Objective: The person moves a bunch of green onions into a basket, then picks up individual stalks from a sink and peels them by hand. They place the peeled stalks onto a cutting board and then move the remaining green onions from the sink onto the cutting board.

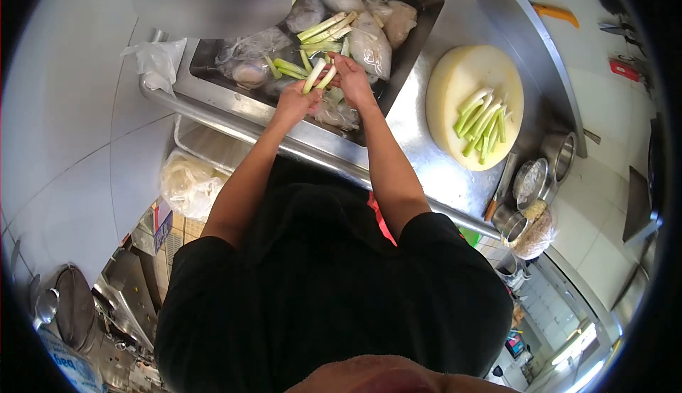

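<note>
Over the sink [406, 88], my left hand [295, 102] is closed on pieces of green onion [314, 75], white ends up. My right hand [351, 79] is at the same pieces, its fingers bent around their other side. Just beyond my hands, more cut green onion [325, 31] lies in the sink on wet plastic bags. Several bagged pale lumps, which look like poultry [371, 48], fill the basin. To the right, a pile of green onion pieces [483, 124] rests on a round cutting board [455, 63].
A knife [501, 186] with a wooden handle lies right of the board, beside metal bowls [563, 153]. A crumpled plastic bag [158, 63] hangs at the sink's left corner. The counter's rounded metal edge [234, 129] runs in front of me. An orange-handled tool [558, 14] is at the wall.
</note>
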A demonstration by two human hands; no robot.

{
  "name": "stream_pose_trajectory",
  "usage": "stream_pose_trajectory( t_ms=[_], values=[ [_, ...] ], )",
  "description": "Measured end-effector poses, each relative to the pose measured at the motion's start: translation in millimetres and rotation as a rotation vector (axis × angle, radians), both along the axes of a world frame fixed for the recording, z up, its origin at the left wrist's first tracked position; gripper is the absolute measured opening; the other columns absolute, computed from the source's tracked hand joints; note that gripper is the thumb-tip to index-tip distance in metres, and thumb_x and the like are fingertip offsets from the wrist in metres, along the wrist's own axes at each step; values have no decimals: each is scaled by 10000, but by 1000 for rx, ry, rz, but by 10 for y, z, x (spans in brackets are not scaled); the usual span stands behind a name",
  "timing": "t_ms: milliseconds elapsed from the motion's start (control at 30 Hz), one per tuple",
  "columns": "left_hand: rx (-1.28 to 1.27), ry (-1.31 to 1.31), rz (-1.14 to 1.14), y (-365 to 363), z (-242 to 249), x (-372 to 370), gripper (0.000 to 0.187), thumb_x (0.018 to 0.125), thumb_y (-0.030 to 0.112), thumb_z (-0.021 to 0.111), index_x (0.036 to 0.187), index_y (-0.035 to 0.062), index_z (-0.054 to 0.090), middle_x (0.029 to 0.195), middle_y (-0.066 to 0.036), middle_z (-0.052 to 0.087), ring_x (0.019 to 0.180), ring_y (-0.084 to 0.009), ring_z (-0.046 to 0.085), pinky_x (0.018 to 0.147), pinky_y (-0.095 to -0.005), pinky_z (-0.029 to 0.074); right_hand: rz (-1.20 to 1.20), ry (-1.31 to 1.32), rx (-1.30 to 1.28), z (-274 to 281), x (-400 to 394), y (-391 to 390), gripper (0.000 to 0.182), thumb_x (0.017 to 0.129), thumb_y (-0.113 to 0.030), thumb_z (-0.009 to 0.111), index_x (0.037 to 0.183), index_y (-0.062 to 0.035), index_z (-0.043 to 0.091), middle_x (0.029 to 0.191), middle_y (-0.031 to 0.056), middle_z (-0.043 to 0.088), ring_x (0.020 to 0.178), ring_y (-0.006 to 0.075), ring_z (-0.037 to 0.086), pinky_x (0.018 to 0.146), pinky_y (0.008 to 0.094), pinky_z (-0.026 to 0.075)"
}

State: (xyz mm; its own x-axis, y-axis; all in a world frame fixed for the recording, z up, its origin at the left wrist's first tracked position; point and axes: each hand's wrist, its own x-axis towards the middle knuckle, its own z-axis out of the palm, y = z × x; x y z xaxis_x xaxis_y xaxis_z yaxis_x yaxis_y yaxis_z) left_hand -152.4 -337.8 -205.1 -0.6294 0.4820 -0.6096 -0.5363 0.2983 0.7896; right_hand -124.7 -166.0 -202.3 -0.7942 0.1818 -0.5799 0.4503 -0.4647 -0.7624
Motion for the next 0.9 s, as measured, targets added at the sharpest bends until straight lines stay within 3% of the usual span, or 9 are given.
stream_pose_trajectory(
  t_ms=[167,267,367,567,667,767,900],
  values=[
    [-84,154,-98,-8,146,7,270,867,129,681,1131,78,692,790,1,652,610,-65,538,574,-222,474,77,-1,-62,68,104,143,425,1009,-174,440,1392,10,422,1127,159,645,992,230,661,863,314,531],
    [-3,32,27,-10,157,61,228,849,109,694,1064,32,690,748,-13,639,600,-90,559,570,-230,490,163,-4,-81,184,112,178,430,1001,-141,438,1398,22,404,1183,194,615,1027,251,652,916,336,523],
    [5,23,-39,-83,176,48,259,840,90,700,1089,22,683,770,-15,645,600,-85,560,559,-226,490,209,17,-106,288,121,175,431,997,-114,429,1399,39,390,1209,225,596,1064,274,638,963,357,508],
    [107,-104,-40,-198,168,2,309,872,72,664,1172,2,640,833,-31,659,625,-89,555,590,-226,470,198,76,-157,311,139,130,444,997,-95,416,1408,60,355,1167,223,625,1064,289,639,915,344,541],
    [128,-113,-15,-212,173,5,269,858,88,683,1111,-2,671,824,-15,652,624,-81,555,583,-243,468,146,71,-89,194,165,98,430,989,-99,450,1386,58,395,1135,205,638,998,270,667,862,333,566],
    [-207,332,-141,-220,197,-14,227,831,108,704,1044,30,701,829,-52,680,615,-141,591,601,-293,477,43,74,49,173,203,64,377,973,-96,500,1316,59,494,1069,176,660,899,226,688,799,307,584],
    [-290,701,-148,-199,348,24,243,779,103,693,1019,119,722,857,-127,654,759,-308,633,708,-392,503,142,52,229,232,206,59,329,951,-62,511,1258,44,569,1050,132,661,911,195,673,834,302,571]
  ],
)
